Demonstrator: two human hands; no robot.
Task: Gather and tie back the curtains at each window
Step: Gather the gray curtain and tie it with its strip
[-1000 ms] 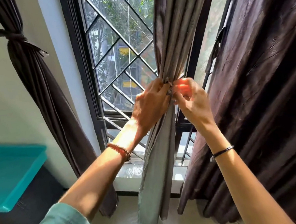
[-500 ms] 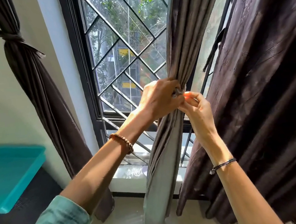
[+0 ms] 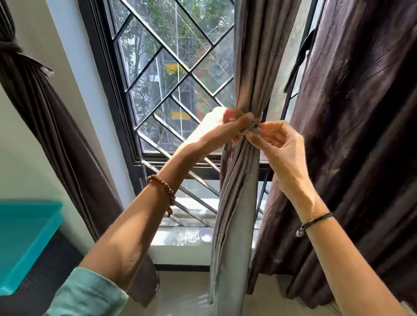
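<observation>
Grey curtain (image 3: 252,64) bunched in front of the window (image 3: 168,72), both hands at the gather.

Far left of the window: teal tray (image 3: 13,235) on a dark mesh basket (image 3: 48,275), basket contents hidden. Just left of the window: dark curtain (image 3: 46,122), knotted. Before the window's right half: left hand (image 3: 222,131) curled round the grey bunch; right hand (image 3: 277,143) pinches a small grey bit there, thumb to fingertips. Right of the window: loose dark curtain (image 3: 366,142).
</observation>
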